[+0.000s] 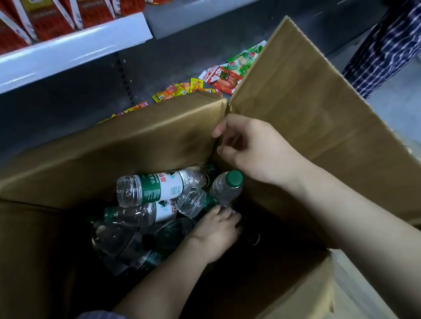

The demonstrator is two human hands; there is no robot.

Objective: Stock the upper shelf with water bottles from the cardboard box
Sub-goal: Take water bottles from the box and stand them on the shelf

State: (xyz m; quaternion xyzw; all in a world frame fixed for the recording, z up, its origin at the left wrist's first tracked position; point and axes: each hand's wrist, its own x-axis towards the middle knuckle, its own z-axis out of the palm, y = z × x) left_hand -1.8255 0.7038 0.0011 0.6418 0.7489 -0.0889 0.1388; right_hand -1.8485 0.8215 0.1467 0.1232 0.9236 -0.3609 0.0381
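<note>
Deep in the brown cardboard box, the left hand curled round a clear green-capped bottle at twelve o'clock, the right hand hung loosely curled, empty, beside the flap; tugging could topple the loose pile.

Green-capped bottles, brown box

Red cartons lined up far left; snack packets strewn on the low shelf; plaid trousers far right.
</note>
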